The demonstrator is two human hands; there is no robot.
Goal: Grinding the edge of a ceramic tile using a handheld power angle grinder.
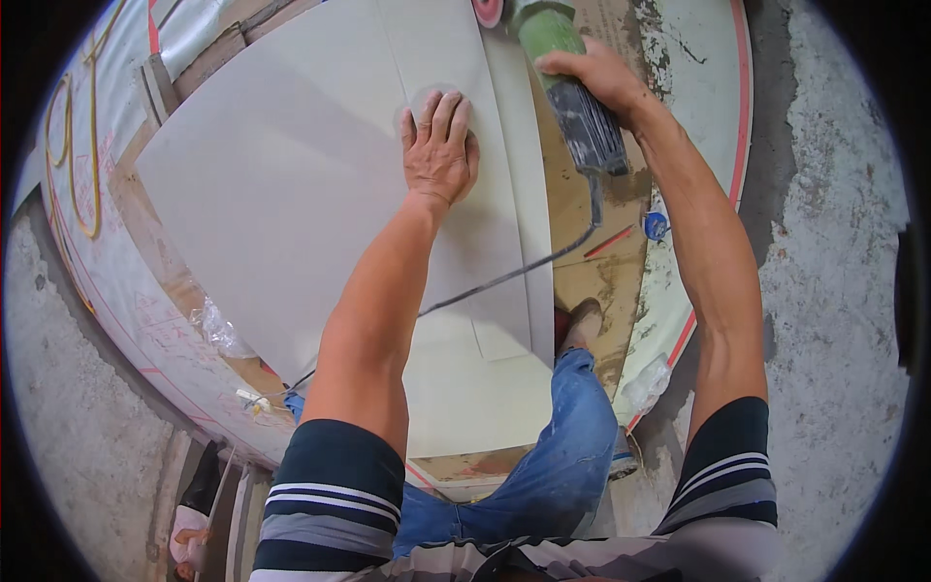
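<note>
two bare hands at the large pale sheet: left hand palm down on its upper right part, fingers extended and slightly spread. right hand closed around the green-and-black grinder, thumb across the body, held over the upper right side of the sheet. pink disc at the grinder's head, partly cut off by the edge of the view; contact with the sheet impossible to tell. dark cord from the grinder's lower end, slanting down and left across the sheet and beneath the left arm.

just right of the sheet, stained brown strip, bearing a thin red stick; at the strip's outer edge, small blue round object. beside the sheet's lower right edge, shoe below blue jeans. near its lower left edge, crumpled clear plastic. left of the sheet, white covering with red marks, yellow hose looped on top. beyond both sides of the sheet, rough grey floor; well apart at lower left, another person beside a long pole.
</note>
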